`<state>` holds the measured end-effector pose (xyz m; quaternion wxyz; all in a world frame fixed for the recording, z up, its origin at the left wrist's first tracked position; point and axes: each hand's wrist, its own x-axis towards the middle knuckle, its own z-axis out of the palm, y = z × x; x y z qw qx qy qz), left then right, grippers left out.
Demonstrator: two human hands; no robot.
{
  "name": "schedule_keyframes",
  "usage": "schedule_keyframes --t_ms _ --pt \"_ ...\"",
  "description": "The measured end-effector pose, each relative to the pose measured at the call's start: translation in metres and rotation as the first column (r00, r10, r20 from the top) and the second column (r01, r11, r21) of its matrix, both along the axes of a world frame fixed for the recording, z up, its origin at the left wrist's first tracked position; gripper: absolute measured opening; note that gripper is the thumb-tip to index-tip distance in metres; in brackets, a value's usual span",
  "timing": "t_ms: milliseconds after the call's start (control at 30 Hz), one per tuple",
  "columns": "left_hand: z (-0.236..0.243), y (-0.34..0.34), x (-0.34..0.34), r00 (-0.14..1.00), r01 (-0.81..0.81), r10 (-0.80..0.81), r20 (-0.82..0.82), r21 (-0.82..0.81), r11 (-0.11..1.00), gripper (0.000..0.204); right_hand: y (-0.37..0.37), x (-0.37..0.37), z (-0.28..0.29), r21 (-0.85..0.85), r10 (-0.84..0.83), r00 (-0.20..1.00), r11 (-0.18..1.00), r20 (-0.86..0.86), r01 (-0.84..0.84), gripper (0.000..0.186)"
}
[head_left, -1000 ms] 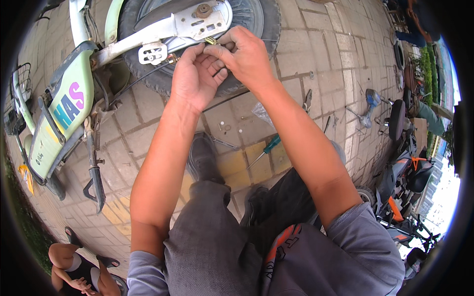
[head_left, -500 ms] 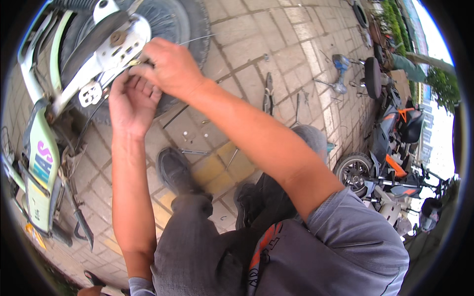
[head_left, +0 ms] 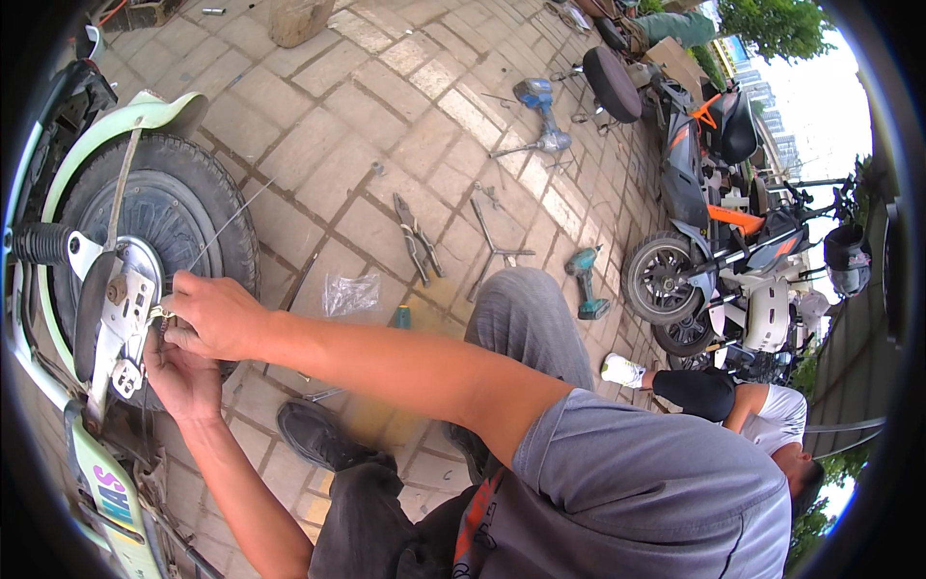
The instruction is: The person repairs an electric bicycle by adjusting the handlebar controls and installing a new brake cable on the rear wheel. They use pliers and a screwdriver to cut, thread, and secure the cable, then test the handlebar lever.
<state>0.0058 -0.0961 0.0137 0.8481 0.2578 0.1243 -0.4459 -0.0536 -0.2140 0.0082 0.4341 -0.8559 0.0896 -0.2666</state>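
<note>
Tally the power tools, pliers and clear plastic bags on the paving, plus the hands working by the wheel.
Power tools: 2 (blue tool, teal tool)
Pliers: 1
Clear plastic bags: 1
Hands: 2 (left hand, right hand)
Total: 6

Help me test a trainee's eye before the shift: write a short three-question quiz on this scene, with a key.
1. True or false: the blue power tool lies on the paving.

2. Which lies between the plastic bag and the Y-shaped wrench?
A) teal drill
B) pliers
C) helmet

3. What large round thing are the left hand and right hand beside?

Key:
1. True.
2. B.
3. The wheel.
</note>
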Motion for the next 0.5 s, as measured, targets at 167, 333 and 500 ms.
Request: schedule_keyframes --t_ms 167,333,500 --pt "-0.018 0.002 0.005 0.996 -0.050 0.042 0.072 0.112 0.992 0.019 -0.016 -0.029 0.006 0.095 -0.103 0.994 0.990 -0.045 0.107 0.028" --pt "-0.019 -0.005 0.002 0.989 -0.088 0.067 0.133 0.162 0.983 0.015 -0.156 -0.091 -0.028 0.157 -0.659 0.741 0.725 -0.124 0.671 0.028" --pt "-0.011 -0.025 -0.017 0.981 -0.153 0.128 0.149 0.176 0.972 0.015 -0.278 -0.270 -0.123 -0.486 -0.886 -0.021 0.235 -0.464 0.842 0.030"
